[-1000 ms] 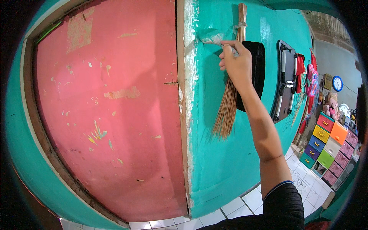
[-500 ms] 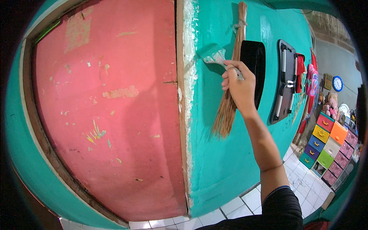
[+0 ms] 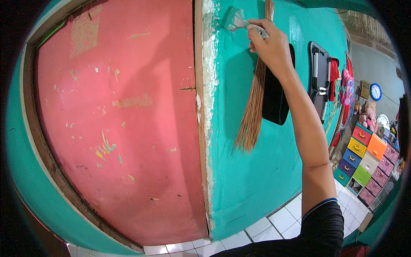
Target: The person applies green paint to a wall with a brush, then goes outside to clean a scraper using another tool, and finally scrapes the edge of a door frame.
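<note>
While your black sleeve (image 3: 321, 220) is filling the lower edge, your right forearm (image 3: 314, 128) is slanting upward to your right hand (image 3: 274, 43). That hand is closing around the pale handle of 1 paintbrush (image 3: 241, 21), the thumb and fingers pinching it between them. Your left hand is not showing, so its state is staying unknown. The brush is sitting high, its bristle end pointing left at the teal wall (image 3: 239, 188), near the rough white strip; I cannot tell whether it is touching.

You are probably handling something light, with a stiff handle and softer, bending bristles; the smears are suggesting a slippery grip if wet. The handle, close to the wide head, is offering the best hold, with your fingers staying clear of the bristles.

Behind your hand and arm, a stick broom (image 3: 252, 107) is hanging beside a black panel (image 3: 276, 94). To the left, a pink door (image 3: 141, 150) is showing scuffs. Farther right, a folded table (image 3: 317, 77) is hanging, and colourful drawers (image 3: 353, 158) are standing below a blue-rimmed clock (image 3: 376, 91).
</note>
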{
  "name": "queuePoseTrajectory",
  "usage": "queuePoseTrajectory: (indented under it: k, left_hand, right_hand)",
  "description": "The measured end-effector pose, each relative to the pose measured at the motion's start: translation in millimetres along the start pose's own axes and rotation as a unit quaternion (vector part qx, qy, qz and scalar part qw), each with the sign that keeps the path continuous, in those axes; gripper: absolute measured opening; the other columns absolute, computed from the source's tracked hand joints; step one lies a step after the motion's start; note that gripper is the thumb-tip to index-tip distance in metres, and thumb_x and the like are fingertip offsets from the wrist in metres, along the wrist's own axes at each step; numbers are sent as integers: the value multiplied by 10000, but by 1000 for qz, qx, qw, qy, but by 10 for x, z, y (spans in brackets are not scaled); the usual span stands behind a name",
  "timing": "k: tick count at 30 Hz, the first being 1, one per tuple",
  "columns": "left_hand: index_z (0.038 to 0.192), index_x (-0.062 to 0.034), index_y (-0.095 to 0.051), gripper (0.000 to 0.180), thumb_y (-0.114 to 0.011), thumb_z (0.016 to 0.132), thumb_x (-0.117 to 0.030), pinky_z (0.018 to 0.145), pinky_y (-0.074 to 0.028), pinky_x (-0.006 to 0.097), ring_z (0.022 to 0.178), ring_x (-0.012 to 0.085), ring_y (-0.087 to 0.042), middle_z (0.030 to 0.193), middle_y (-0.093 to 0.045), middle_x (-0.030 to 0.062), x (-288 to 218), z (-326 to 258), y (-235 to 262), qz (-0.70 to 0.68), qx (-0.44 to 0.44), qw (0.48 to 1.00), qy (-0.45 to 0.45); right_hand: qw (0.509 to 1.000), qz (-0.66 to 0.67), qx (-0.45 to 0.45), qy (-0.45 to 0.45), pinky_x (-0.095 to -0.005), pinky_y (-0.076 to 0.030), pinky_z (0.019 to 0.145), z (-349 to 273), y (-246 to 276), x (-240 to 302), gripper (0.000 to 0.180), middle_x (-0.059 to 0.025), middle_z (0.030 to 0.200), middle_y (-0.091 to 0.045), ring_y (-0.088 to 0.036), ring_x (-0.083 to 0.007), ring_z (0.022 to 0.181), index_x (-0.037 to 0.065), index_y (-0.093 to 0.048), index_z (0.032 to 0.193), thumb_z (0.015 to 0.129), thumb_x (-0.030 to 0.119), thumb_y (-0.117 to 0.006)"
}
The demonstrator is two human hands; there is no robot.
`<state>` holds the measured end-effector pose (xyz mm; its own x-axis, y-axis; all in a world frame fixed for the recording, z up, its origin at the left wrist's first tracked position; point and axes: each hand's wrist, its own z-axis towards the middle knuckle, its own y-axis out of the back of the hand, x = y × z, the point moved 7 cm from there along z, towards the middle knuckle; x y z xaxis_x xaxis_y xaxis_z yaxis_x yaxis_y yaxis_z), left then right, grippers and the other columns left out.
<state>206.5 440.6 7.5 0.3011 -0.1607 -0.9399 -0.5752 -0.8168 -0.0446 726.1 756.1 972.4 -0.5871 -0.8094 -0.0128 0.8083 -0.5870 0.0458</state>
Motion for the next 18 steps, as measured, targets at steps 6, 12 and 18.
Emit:
queuePoseTrajectory:
  k: [6,12,18]
  left_hand:
    - [729,-59,-633,400,-572,926,-402,411,-370,315,474,154,-484,595,-558,56,-335,-220,-157,63,-30,995,73]
    - [628,-82,-570,455,-586,926,-426,385,-330,309,419,147,-446,511,-499,44,69,44,-38,8,-13,1000,11]
    - [649,-76,-578,459,-551,955,-418,398,-330,303,437,131,-442,527,-502,25,7,-36,-141,13,45,998,-51]
  right_hand:
    - [998,-57,17,18,-354,-508,632,-195,-42,14,321,-212,734,-644,-660,-294,652,-5,-650,1082,882,240,-592]
    - [997,-55,53,-14,-374,-509,668,-491,-113,134,317,-231,787,-653,-656,-349,708,-16,-641,1078,878,226,-598]
    - [993,-70,88,-30,-376,-508,687,-784,-77,230,302,-235,831,-655,-657,-362,755,-19,-633,1067,877,214,-608]
